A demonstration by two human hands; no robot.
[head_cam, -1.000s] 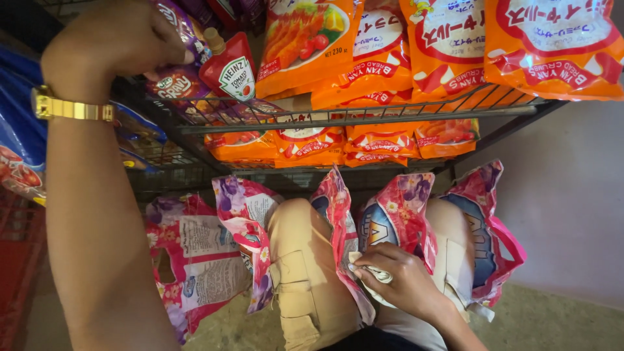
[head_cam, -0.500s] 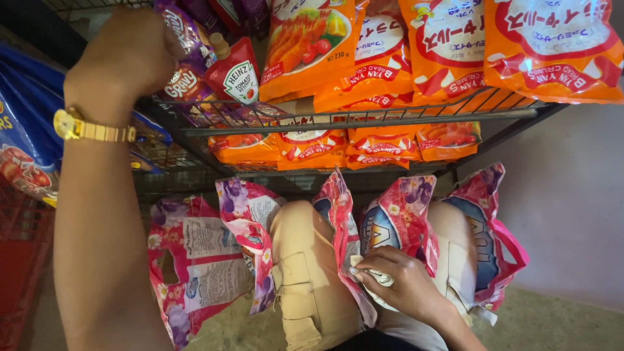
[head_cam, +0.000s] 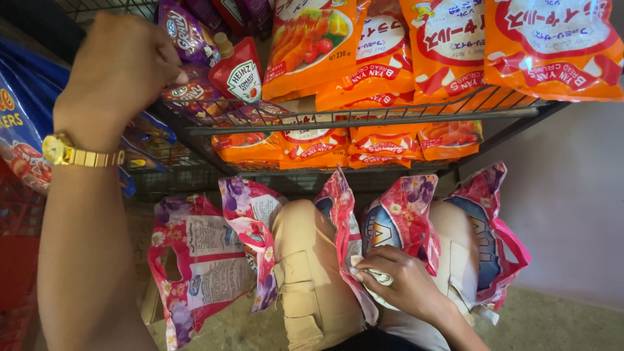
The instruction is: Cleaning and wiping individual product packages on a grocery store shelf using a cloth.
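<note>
Breadcrumb packets (head_cam: pixel 552 45): orange with red bands and white lettering
Ketchup pouch (head_cam: pixel 237 73): red, white label
Snack packets (head_cam: pixel 185 36): purple
Wire shelf (head_cam: pixel 364 117): dark grey
Refill pouches (head_cam: pixel 208 260): pink with purple and white flowers, white text panels
Wristwatch (head_cam: pixel 75 155): gold
Cloth (head_cam: pixel 380 279): pale cream
Trousers (head_cam: pixel 312 273): tan
Large bags (head_cam: pixel 23 123): blue

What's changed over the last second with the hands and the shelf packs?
The left hand slid right along the upper shelf, closing in on the purple packs beside the red sauce pouch; whether it grips one is unclear. The right hand stayed low, holding the white cloth among the pink packs. The orange packs did not move.
</note>
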